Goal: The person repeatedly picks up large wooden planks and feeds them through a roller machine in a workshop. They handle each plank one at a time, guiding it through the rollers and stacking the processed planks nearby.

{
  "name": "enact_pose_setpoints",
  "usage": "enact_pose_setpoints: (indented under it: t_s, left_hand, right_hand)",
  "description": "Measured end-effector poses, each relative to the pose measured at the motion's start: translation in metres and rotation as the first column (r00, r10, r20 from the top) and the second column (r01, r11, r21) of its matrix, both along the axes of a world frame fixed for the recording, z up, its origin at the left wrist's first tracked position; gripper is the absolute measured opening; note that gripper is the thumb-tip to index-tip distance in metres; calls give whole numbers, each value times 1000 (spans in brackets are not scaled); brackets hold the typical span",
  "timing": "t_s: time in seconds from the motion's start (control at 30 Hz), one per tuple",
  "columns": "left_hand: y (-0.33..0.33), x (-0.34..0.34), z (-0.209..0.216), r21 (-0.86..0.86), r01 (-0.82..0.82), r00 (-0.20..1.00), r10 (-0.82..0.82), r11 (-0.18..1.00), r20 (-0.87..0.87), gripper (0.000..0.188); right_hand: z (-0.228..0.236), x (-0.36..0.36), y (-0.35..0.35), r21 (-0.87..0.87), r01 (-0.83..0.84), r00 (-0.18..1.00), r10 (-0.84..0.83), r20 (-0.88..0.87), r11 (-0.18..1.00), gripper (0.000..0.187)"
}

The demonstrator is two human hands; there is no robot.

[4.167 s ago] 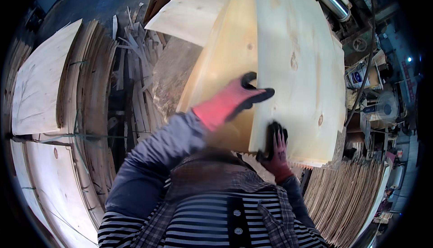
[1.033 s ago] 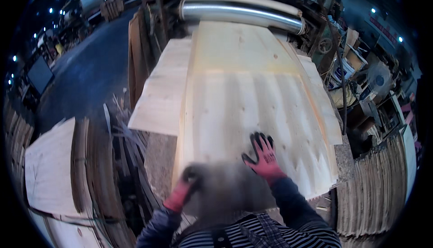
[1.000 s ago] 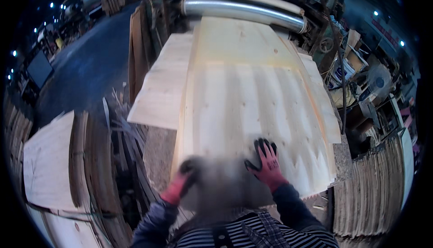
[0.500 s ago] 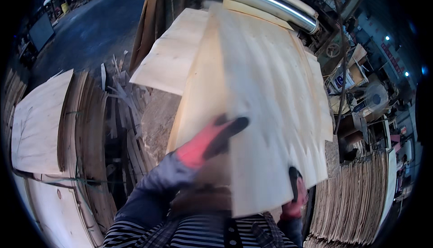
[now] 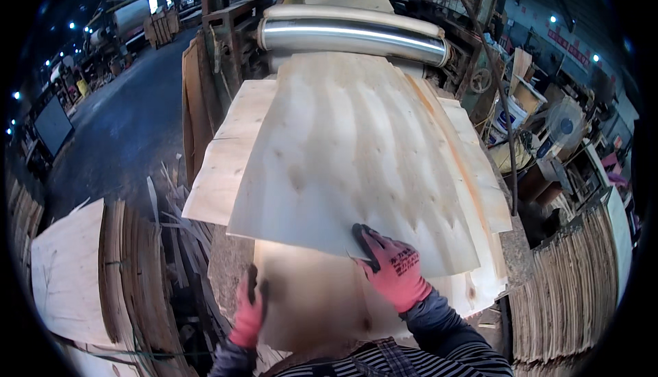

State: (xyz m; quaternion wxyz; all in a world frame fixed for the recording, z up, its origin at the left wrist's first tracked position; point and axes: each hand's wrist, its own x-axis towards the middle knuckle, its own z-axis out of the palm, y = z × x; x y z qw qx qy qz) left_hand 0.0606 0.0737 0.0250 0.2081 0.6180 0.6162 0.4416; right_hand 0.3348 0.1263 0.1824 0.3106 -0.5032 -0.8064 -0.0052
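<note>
A wide, wavy wood veneer sheet (image 5: 343, 151) lies over other pale sheets in front of me. My right hand (image 5: 397, 267), in a red glove with dark fingertips, is closed at its near edge, with fingers on top and the thumb by the edge. Closer to my body is a second, browner veneer sheet (image 5: 312, 301), smeared by motion. My left hand (image 5: 248, 308), gloved alike, is closed at that sheet's left edge; some of its fingers are hidden. Part of this nearer sheet passes under the wavy one.
A shiny metal roller (image 5: 353, 38) spans the machine beyond the sheets. Stacked veneer stands at left (image 5: 72, 274) and right (image 5: 565, 288). Loose wood strips (image 5: 181, 253) lie beside the left stack. A fan (image 5: 565, 122) and a bucket (image 5: 508, 115) are at far right.
The wavy sheet has come down flat and spread left. My left hand has moved off it, down and left; my right hand has shifted from its right side to its near edge.
</note>
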Motion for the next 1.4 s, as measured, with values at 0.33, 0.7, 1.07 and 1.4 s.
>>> enact_pose_setpoints:
  t_s: [0.33, 0.7, 1.07, 1.4]
  left_hand:
    - [-18, 20, -47, -218, -45, 986, 8, 975, -165, 70]
    - [-22, 7, 8, -169, 250, 821, -116, 953, 559, 47]
    - [-37, 49, 143, -128, 682, 549, -389, 720, 740, 52]
    - [-55, 28, 171, -93, 534, 574, -279, 840, 770, 62]
  right_hand:
    - [-107, 27, 199, 27, 290, 955, -291, 55, 957, 51]
    - [-102, 30, -43, -343, -39, 991, 81, 109, 939, 65]
    - [-102, 100, -183, -118, 283, 958, -286, -7, 952, 57]
    - [-43, 68, -235, -243, 202, 978, -184, 95, 949, 63]
